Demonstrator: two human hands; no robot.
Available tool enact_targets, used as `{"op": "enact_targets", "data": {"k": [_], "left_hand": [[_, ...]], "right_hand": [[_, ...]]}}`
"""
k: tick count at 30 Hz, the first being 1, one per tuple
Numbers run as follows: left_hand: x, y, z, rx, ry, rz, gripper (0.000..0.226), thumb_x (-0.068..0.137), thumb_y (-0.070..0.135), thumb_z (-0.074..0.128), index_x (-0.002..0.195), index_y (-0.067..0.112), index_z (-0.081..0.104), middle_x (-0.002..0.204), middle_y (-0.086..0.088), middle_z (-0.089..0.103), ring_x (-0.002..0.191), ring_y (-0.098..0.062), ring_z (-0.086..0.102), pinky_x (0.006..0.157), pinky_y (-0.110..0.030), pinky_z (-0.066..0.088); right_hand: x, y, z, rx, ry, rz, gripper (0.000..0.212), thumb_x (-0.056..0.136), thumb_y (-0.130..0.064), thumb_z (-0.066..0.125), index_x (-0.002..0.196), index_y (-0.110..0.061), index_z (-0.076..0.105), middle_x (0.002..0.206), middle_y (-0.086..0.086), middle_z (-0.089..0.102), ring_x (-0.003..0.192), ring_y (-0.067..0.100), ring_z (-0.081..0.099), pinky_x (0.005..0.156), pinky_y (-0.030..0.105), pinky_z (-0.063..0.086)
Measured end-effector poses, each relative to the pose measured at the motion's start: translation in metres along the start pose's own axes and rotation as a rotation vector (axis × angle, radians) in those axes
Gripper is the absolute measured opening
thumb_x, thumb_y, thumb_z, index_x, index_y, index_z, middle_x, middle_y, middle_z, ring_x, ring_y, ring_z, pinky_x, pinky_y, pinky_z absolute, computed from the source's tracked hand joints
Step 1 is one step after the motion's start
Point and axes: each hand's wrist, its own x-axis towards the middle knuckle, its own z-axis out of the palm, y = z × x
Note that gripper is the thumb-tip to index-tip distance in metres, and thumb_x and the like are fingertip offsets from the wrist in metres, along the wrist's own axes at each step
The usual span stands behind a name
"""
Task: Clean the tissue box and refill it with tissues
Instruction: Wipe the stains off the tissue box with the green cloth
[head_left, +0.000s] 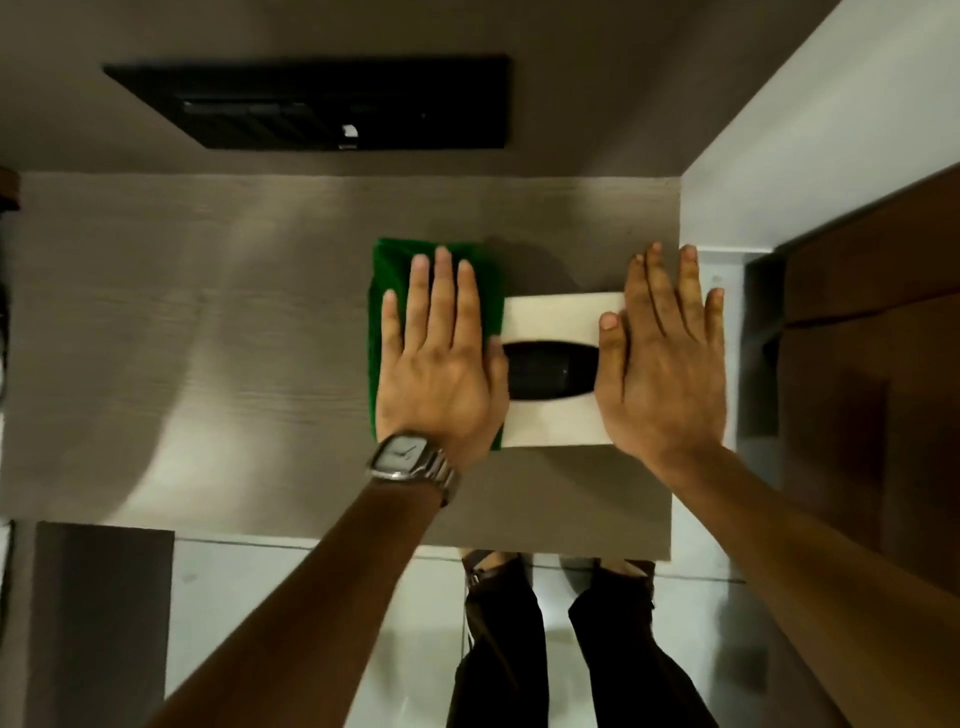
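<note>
Two hands lie flat with fingers spread, gripping nothing. On the right part of the tabletop (208, 322) sits the white tissue box (550, 421); the right hand (662, 374) presses its right end. The left hand (441, 374) presses a green cloth (387, 270) touching the box's left side.

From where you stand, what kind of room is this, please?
Probably a home or hotel room, at a built-in wooden desk. A cream tissue box sits on it, a dark wooden door is at the right, and the floor is pale tile.
</note>
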Motion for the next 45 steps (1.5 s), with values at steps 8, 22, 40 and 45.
{"op": "enact_targets", "data": {"k": [8, 22, 40, 45], "left_hand": [[-0.054, -0.013, 0.001, 0.022, -0.121, 0.324, 0.064, 0.1, 0.038, 0.029, 0.156, 0.01, 0.016, 0.164, -0.009, 0.012, 0.152, -0.021, 0.006, 0.122, -0.047, 0.012], [-0.058, -0.029, -0.001, 0.036, -0.106, 0.312, 0.065, 0.097, 0.037, 0.032, 0.154, 0.011, 0.014, 0.163, -0.009, 0.014, 0.151, -0.021, 0.008, 0.121, -0.048, 0.014], [-0.016, 0.003, -0.024, -0.537, 0.148, 0.01, 0.063, 0.098, 0.034, 0.025, 0.155, 0.011, 0.012, 0.164, -0.004, 0.006, 0.152, -0.021, 0.002, 0.123, -0.042, -0.002], [-0.016, -0.031, -0.006, -0.464, 0.118, -0.124, 0.059, 0.099, 0.026, 0.027, 0.153, 0.003, 0.02, 0.163, -0.013, 0.016, 0.152, -0.026, 0.005, 0.123, -0.049, 0.006]], "right_hand": [[0.0, 0.002, -0.002, 0.024, -0.022, -0.01, 0.064, 0.105, -0.044, 0.011, 0.159, -0.009, 0.018, 0.169, 0.008, 0.014, 0.157, 0.026, 0.001, 0.126, 0.053, 0.006], [0.0, 0.0, -0.005, 0.035, -0.008, -0.005, 0.065, 0.105, -0.045, 0.01, 0.159, -0.009, 0.02, 0.168, 0.009, 0.016, 0.156, 0.027, 0.003, 0.126, 0.052, 0.006], [-0.001, -0.015, -0.036, 0.491, 0.11, 0.156, 0.055, 0.105, -0.039, 0.027, 0.153, -0.014, 0.037, 0.163, 0.004, 0.032, 0.155, 0.019, 0.009, 0.125, 0.039, -0.001], [-0.01, -0.1, -0.016, 0.162, 0.0, -0.067, 0.06, 0.104, -0.04, 0.025, 0.158, -0.014, 0.023, 0.168, 0.012, 0.017, 0.156, 0.031, 0.006, 0.125, 0.055, 0.004]]}}
